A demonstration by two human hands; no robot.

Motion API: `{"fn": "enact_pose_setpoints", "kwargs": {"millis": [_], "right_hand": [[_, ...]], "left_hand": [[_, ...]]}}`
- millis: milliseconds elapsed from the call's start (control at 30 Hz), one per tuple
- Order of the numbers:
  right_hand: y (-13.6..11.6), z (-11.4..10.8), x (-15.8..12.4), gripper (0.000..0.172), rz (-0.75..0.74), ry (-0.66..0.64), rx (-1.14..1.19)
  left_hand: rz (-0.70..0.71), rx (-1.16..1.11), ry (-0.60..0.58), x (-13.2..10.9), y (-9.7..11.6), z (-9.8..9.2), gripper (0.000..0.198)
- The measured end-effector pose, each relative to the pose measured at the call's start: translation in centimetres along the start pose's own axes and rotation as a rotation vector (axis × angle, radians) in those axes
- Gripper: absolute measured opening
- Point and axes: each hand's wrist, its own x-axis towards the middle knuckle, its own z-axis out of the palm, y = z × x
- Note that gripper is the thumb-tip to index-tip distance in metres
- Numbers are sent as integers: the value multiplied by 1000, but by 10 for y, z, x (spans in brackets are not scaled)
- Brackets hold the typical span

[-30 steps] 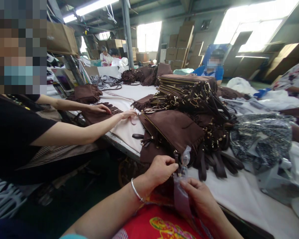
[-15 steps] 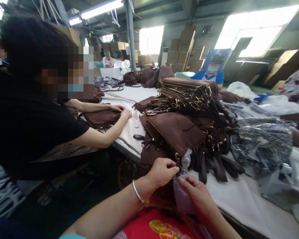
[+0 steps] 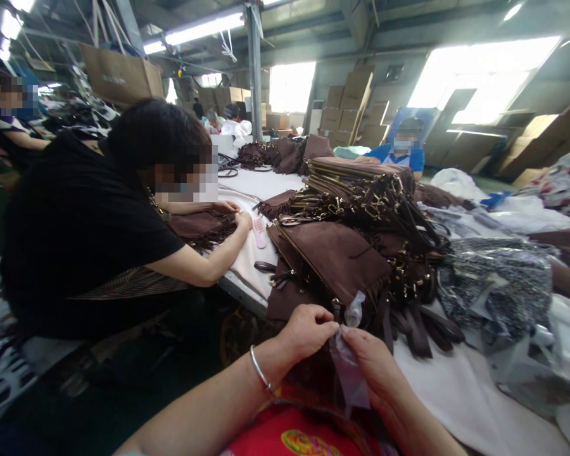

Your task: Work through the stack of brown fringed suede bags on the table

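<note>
My left hand [image 3: 305,330], with a silver bangle on the wrist, is pinched closed at the corner of a brown suede fringed bag [image 3: 335,256] that hangs over the table's near edge. My right hand [image 3: 371,364] is closed on a small clear plastic wrapper [image 3: 349,373] just below that same corner. Both hands meet at the bag's metal fitting, where a twist of clear plastic [image 3: 354,310] sticks up. What the left fingers pinch is hidden.
A tall stack of brown bags with gold hardware [image 3: 361,183] stands behind. A co-worker in black [image 3: 85,221] leans over a fringed bag [image 3: 202,225] at left, beside a pink comb [image 3: 259,231]. White cloth covers the table [image 3: 460,386]. Plastic bags [image 3: 498,278] lie right.
The co-worker at left has leaned forward into view and pulled both arms back to the fringed bag. My hands stay at the bag's corner; the wrapper has slid down in my right hand.
</note>
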Motion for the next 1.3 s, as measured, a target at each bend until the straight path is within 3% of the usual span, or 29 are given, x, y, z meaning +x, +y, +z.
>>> {"fn": "enact_pose_setpoints", "kwargs": {"millis": [167,300,400,533,700,867,1100,1300], "right_hand": [[0,3,0,24,-8,32,-23],[0,3,1,24,-54,15,-66],[1,2,4,24,-81,11,-105],[0,3,3,28,-83,-13,-106],[-2,12,-6,37,-27,-84,29],[6,15,-9,44,18,-54,-23],[7,14,-1,39,-5,-84,-106],[2,23,10,38,-11,-76,-46]], "left_hand": [[267,86,33,-12,2,-18,22],[453,163,-105,-19,4,-28,23],[513,231,-150,-15,5,-31,13],[543,251,-177,-6,7,-33,7],[549,237,-42,7,7,-35,8],[517,301,21,20,4,-32,12],[489,479,191,28,6,-22,18],[459,638,299,36,5,-11,23]]}}
